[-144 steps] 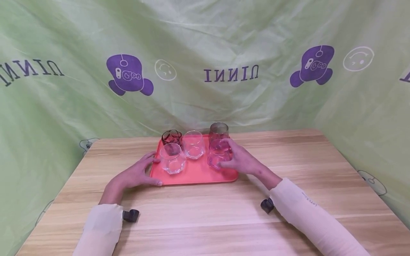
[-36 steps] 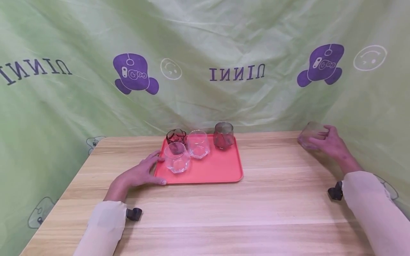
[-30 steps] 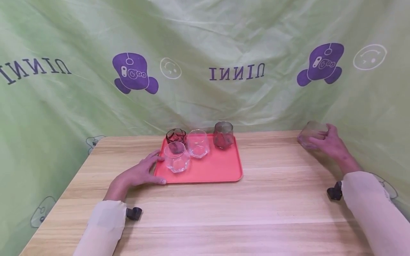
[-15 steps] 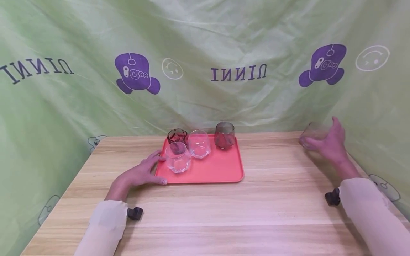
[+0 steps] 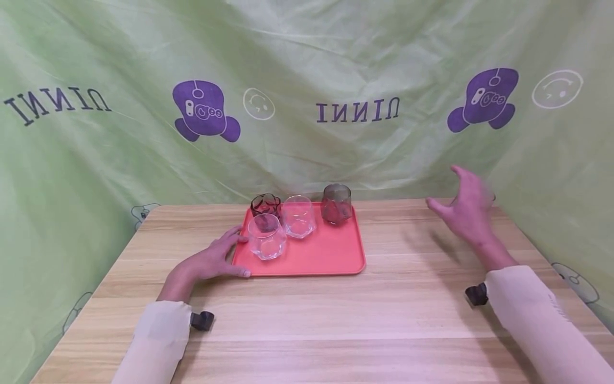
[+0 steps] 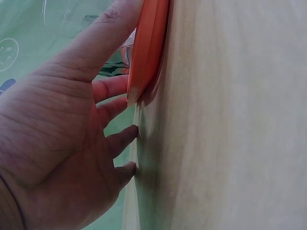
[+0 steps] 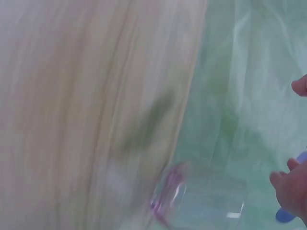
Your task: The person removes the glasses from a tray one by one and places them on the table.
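My left hand (image 5: 211,261) rests at the left end of a red tray (image 5: 323,256), thumb at its front edge and fingers spread along its side. In the left wrist view the thumb lies against the tray's rim (image 6: 149,48). On the tray stand two clear glasses, one in front (image 5: 267,246) and one behind it (image 5: 298,218), a dark glass (image 5: 259,204) at the back left and a smoky grey glass (image 5: 337,207) at the back right. My right hand (image 5: 467,210) hovers over the table's far right, fingers apart, holding nothing. A pink-based clear glass (image 7: 170,191) shows near it in the right wrist view.
The wooden table (image 5: 336,320) ends at a green printed curtain (image 5: 355,149) along its back and sides. Black wrist cameras sit at the left cuff (image 5: 202,321) and the right cuff (image 5: 476,294).
My right hand carried the pinkish glass from the tray to the table's back right, let go of it and has moved back leftward. My left hand has stayed at the tray.
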Motion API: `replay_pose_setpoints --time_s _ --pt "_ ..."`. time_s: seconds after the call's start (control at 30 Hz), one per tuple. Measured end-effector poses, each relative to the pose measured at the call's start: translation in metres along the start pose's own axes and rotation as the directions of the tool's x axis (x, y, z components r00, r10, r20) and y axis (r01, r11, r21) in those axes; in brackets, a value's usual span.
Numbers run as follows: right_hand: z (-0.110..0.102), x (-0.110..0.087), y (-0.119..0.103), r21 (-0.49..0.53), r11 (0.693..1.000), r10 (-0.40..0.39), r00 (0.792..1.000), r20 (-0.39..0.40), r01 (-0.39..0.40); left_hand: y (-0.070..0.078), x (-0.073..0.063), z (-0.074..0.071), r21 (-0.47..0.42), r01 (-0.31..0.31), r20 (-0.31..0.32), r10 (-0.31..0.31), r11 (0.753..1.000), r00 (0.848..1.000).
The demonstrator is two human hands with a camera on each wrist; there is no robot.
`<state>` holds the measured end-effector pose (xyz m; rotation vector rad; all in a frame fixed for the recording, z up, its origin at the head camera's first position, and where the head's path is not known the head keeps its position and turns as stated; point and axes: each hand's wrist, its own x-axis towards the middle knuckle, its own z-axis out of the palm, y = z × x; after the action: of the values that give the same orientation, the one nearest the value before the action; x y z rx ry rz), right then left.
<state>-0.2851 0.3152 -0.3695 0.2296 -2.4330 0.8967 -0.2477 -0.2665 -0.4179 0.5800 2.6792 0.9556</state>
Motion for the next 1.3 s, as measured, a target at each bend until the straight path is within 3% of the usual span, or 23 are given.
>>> replay_pose_setpoints --time_s 0.27,0.7,1.13,1.3 --pt "0.029 -0.001 -0.027 0.124 0.99 0.049 0.989 0.137 -0.066 0.002 -0.001 -0.001 -0.006 0.008 0.007 -0.008 1.0 1.0" --pt "0.089 -0.003 -0.053 0.214 0.977 -0.085 0.955 0.285 0.023 -0.002 0.001 0.002 -0.002 0.034 0.007 -0.034 0.999 0.999" --pt "0.126 0.003 -0.088 0.278 0.959 -0.066 0.914 0.401 -0.052 0.0 0.001 0.0 0.006 0.029 0.005 -0.029 1.0 1.0" --pt "0.134 0.005 -0.095 0.326 0.94 -0.049 0.909 0.414 -0.099 0.0 0.001 0.0 0.011 0.035 0.007 -0.035 0.999 0.999"
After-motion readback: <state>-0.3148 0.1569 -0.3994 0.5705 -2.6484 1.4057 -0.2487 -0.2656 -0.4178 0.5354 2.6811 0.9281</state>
